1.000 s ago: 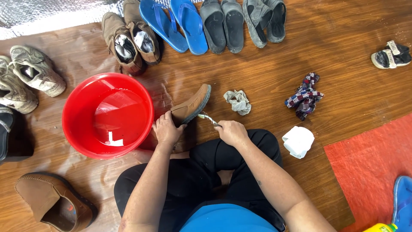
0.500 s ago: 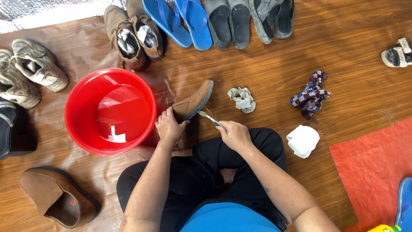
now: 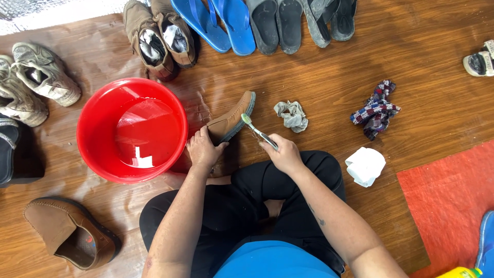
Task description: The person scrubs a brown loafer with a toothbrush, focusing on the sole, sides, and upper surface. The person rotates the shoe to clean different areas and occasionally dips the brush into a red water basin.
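Now, left hand (image 3: 203, 149): fingers closed around heel of brown shoe (image 3: 232, 117), propped on floor beside red basin (image 3: 131, 129).
Right hand (image 3: 282, 152): fingers wrapped tight around toothbrush (image 3: 259, 132), bristles touching sole.
Surface: wooden floor (image 3: 329, 77), wet sheen.
Room: footwear rows, rags nearby.

Red basin (image 3: 87, 149), blue flip-flops (image 3: 216, 23), crumpled grey cloth (image 3: 292, 114), white cloth (image 3: 365, 166).

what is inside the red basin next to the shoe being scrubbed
The red basin holds clear water with light glinting on it; its red bottom shows through and nothing floats there. The part of the floor beneath it is covered, so that cannot be seen.
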